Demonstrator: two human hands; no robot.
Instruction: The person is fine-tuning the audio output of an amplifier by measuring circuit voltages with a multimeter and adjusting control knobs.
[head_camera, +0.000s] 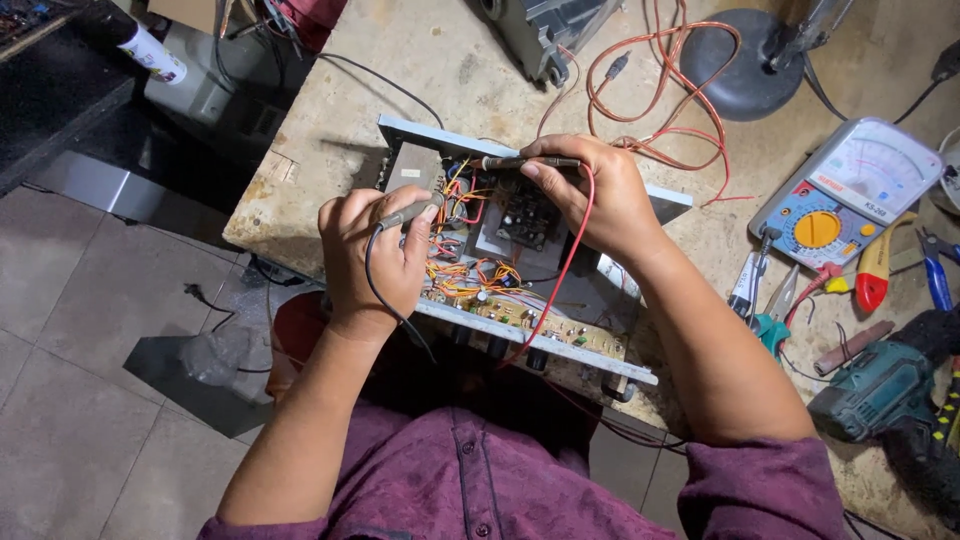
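An opened metal chassis (425, 133) full of orange wiring and circuit boards (520, 318) lies on the worn workbench in front of me. My left hand (370, 255) grips a black test probe (412, 211) whose tip points into the wiring; its black lead loops down past my wrist. My right hand (600, 195) holds a red-leaded test probe (520, 161) horizontally, its tip aimed left over the chassis. The red lead (560, 270) runs down across the boards.
An analog multimeter (850, 190) with a yellow dial sits at the right. Pliers, screwdrivers (875, 270) and a teal cordless drill (880, 385) lie near the right edge. Loose red wires (660, 90) and a dark round base (745, 70) are at the back. Tiled floor lies left.
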